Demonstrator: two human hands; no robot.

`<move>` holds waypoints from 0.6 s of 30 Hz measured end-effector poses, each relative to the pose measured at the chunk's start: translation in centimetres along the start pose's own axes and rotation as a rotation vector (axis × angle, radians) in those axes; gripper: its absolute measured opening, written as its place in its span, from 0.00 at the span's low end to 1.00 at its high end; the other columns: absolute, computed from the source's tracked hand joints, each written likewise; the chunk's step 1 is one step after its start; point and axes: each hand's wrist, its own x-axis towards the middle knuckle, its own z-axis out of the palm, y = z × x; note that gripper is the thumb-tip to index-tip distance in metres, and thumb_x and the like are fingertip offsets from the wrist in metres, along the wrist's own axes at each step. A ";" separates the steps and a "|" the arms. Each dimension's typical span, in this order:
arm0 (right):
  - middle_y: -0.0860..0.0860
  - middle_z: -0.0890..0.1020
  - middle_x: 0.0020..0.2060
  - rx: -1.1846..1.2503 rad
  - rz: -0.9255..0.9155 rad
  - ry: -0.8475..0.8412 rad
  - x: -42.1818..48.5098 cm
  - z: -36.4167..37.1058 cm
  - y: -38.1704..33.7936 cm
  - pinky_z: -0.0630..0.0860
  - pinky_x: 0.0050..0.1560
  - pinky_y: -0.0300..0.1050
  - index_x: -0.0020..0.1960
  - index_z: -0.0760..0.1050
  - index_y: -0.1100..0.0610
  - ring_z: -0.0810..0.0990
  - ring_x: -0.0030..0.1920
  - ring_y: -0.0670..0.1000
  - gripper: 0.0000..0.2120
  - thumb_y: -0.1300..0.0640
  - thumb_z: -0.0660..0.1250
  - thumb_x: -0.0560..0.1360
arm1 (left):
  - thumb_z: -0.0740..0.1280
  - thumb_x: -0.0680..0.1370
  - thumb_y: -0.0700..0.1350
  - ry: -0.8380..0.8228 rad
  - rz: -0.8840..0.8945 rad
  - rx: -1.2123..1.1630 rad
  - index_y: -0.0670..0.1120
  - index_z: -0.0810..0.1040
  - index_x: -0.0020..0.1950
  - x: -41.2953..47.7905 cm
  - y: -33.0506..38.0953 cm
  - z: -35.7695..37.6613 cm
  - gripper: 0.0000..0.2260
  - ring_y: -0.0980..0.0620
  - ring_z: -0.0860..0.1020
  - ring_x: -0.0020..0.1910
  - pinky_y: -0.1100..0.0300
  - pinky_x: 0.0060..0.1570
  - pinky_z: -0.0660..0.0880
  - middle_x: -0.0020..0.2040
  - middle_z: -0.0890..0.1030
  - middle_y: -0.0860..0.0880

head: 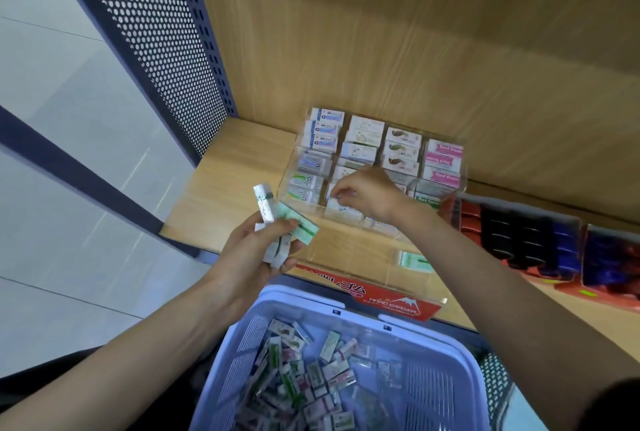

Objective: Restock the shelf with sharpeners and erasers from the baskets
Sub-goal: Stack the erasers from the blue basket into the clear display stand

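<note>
Nearest to me, the lavender basket (301, 292) sits below the shelf edge, its floor covered with a loose heap of wrapped erasers (311, 382). I can make out no sharpeners among them. Just above its rim, my left hand (249, 257) holds a handful of erasers (277, 223), with the fingers curled round the bundle, the thumb pressed across it, and two pieces fanning out toward the display.

Beyond that, the clear acrylic display (363, 264) stands on the wooden shelf (214, 195), with a red label (388, 299) on its front lip and one green-striped eraser (415, 261) lying loose in its front trough. My right hand (367, 195) reaches into the second column from the left, fingers bent down and tips pinching a white eraser (341, 211) at the front of that column. Whether it is seated I cannot tell, because the knuckles hide it. Farther back the filled rows (363, 140) stand packed, with pink erasers (445, 160) at the right. Right of the display, dark packs (533, 243) line the shelf, too blurred to name.

I judge this the eraser-filling step, about midway: the back rows are full, the front slots are partly bare, and the basket is well stocked. The next move calls for setting the white eraser down square against the row behind it. After that I would reach back to the handful for the next piece and match its wrapper to a column. The green-striped ones look to belong at the front left.
</note>
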 end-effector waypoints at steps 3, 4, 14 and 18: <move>0.50 0.83 0.51 -0.092 -0.027 0.072 0.0 0.8 0.0 0.61 0.54 0.42 0.57 0.79 0.51 0.74 0.57 0.54 0.10 0.56 0.64 0.79 | 0.67 0.76 0.38 -0.009 -0.006 -0.022 0.46 0.75 0.45 0.0 0.1 -0.1 0.04 0.50 0.81 0.41 0.63 0.31 0.75 0.39 0.79 0.47; 0.49 0.82 0.52 -0.155 -0.037 0.091 -0.1 1.0 0.0 0.61 0.55 0.44 0.57 0.79 0.51 0.73 0.58 0.54 0.10 0.55 0.62 0.79 | 0.66 0.76 0.38 -0.014 -0.010 -0.023 0.46 0.75 0.45 0.0 0.1 -0.1 0.04 0.50 0.81 0.41 0.63 0.31 0.75 0.40 0.79 0.47; 0.51 0.80 0.51 -0.122 0.047 0.344 -1.9 1.8 -1.4 0.63 0.58 0.46 0.55 0.80 0.53 0.73 0.57 0.53 0.09 0.54 0.63 0.78 | 0.64 0.76 0.36 -0.036 -0.085 -0.162 0.43 0.73 0.48 -0.3 0.3 0.5 0.04 0.50 0.81 0.40 0.64 0.30 0.76 0.45 0.78 0.43; 0.54 0.81 0.42 0.930 0.068 0.257 -6.3 -0.2 -5.8 0.73 0.46 0.39 0.48 0.78 0.52 0.77 0.42 0.47 0.06 0.52 0.63 0.78 | 0.65 0.76 0.36 -0.054 -0.084 -0.120 0.43 0.75 0.49 -0.4 0.0 0.9 0.04 0.51 0.82 0.38 0.63 0.30 0.76 0.40 0.81 0.46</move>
